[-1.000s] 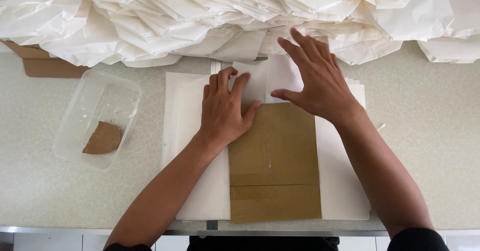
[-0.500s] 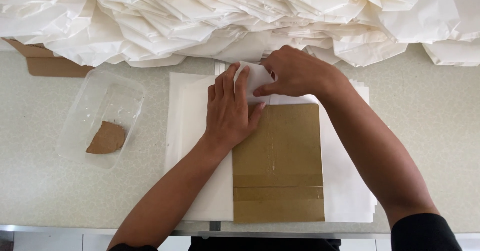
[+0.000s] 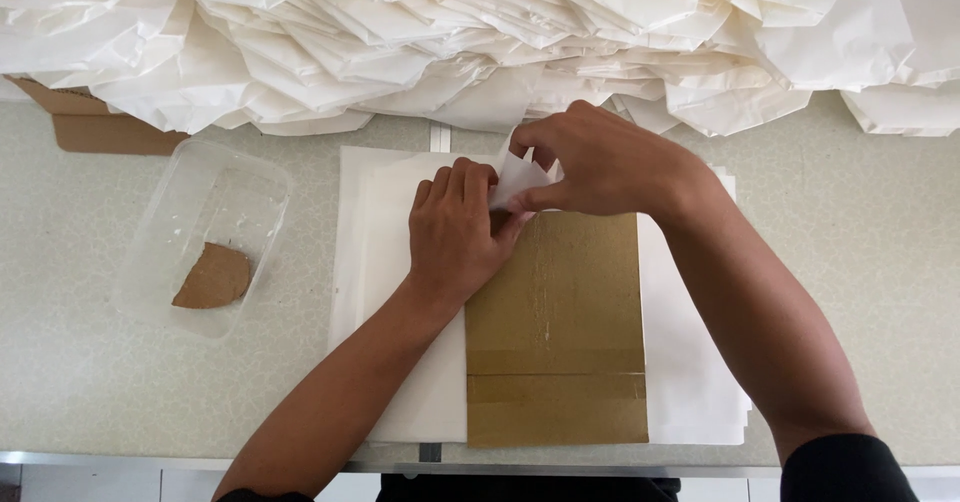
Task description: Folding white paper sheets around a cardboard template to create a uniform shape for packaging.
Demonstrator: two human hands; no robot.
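Landmark: the brown cardboard sheet (image 3: 555,332), lying flat on a stack of white paper sheets (image 3: 395,262), near the table's front edge.
Left hand: the left hand (image 3: 455,237) lies palm down at the cardboard's upper left corner, fingers curled together, pressing on the white paper; its fingertips touch the folded flap.
Right hand: the right hand (image 3: 600,162) sits just above the cardboard's top edge, thumb and fingers pinched shut on a small paper flap (image 3: 518,177).
Paper flap: white, lifted and creased, standing up at the cardboard's top left corner, between the two hands.
Paper stack: it spreads out from under the cardboard on the left, right and far sides.
Pile of bags: a big heap of white paper bags (image 3: 480,32) lies beyond the cardboard, filling the far side of the table (image 3: 880,262).
Plastic tray: a clear tray (image 3: 205,237) stands well left of the cardboard, with a brown cardboard scrap (image 3: 212,277) inside.
Loose cardboard: another brown piece (image 3: 95,127) pokes out from under the pile, far left of the landmark.
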